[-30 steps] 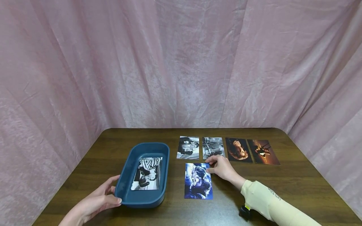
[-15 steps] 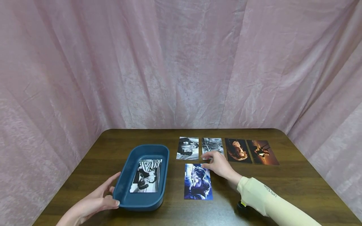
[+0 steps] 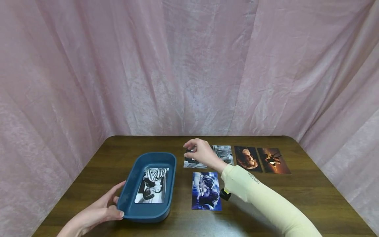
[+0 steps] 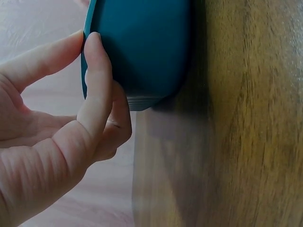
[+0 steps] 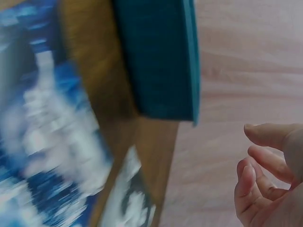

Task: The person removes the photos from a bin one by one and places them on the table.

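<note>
A dark blue plastic tray (image 3: 148, 215) with rounded corners stands at the left of the table. My left hand (image 3: 96, 210) pinches its near left rim; in the left wrist view the thumb and fingers meet at the rim of the tray (image 4: 147, 42). Inside lies a black-and-white photo card (image 3: 152, 186). Above the far row my right hand (image 3: 201, 152) hovers with loosely bent fingers, holding nothing, and partly covers a black-and-white photo card (image 3: 193, 164). Nearer lies a blue-toned photo card (image 3: 206, 191) showing two people, blurred in the right wrist view.
Along the far row lie another black-and-white card (image 3: 224, 153) and two dark orange-brown cards, one with a portrait (image 3: 248, 158) and one at the right end (image 3: 273, 160). Pink curtains (image 3: 189, 72) hang behind the wooden table (image 3: 311, 194).
My right hand has left the top edge of the blue-toned card and moved up and left over the far row. The tray has shifted slightly nearer with my left hand still on it.
</note>
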{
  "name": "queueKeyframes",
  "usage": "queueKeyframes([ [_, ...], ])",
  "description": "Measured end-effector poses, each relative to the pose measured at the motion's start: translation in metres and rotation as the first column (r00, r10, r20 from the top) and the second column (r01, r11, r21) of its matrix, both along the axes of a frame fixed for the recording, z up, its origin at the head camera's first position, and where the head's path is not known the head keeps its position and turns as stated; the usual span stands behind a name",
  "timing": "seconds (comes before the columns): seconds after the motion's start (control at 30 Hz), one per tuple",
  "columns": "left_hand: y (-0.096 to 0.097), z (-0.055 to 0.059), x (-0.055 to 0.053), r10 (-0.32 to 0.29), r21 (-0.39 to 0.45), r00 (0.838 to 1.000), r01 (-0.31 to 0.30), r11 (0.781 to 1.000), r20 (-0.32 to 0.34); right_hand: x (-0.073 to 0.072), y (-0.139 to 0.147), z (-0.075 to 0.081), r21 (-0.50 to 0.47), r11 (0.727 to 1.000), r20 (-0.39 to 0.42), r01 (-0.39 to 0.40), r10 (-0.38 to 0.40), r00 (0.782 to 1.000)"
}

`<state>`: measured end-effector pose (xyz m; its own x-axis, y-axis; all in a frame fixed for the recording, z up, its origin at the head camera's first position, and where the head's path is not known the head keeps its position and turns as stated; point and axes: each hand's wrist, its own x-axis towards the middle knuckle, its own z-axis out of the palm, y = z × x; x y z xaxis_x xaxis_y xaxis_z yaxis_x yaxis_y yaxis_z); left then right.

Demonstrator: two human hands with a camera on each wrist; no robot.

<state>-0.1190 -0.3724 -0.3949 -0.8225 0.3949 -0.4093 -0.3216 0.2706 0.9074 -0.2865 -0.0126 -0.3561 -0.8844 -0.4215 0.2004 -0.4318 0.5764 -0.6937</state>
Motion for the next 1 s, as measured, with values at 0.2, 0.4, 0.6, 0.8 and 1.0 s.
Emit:
queueKeyframes([
  [0.2, 0.000, 0.000, 0.002, -0.015, 0.015, 1.000, 0.015, 1.000, -0.002, -0.013, -0.049, 0.022, -0.026, 0.997, -0.005, -0.071, 0.071, 0.997],
  [0.4, 0.003, 0.000, 0.001, -0.015, 0.023, 1.000, 0.015, 1.000, 0.004, -0.019, -0.093, 0.029, -0.081, 0.992, -0.045, -0.097, 0.093, 0.995],
  [0.6, 0.003, 0.002, 0.001, -0.002, 0.011, 1.000, 0.002, 1.000, 0.020, -0.020, -0.131, 0.020, -0.155, 0.984, -0.040, -0.091, 0.086, 0.995],
  [0.8, 0.006, 0.000, 0.001, 0.007, 0.015, 0.999, -0.008, 1.000, 0.040, -0.016, -0.152, -0.010, -0.367, 0.929, 0.025, -0.050, 0.064, 0.998],
  [1.0, 0.008, -0.001, 0.001, 0.006, 0.040, 1.000, -0.007, 0.999, 0.030, -0.008, -0.153, -0.038, -0.372, 0.927, 0.099, 0.043, -0.006, 0.995],
])
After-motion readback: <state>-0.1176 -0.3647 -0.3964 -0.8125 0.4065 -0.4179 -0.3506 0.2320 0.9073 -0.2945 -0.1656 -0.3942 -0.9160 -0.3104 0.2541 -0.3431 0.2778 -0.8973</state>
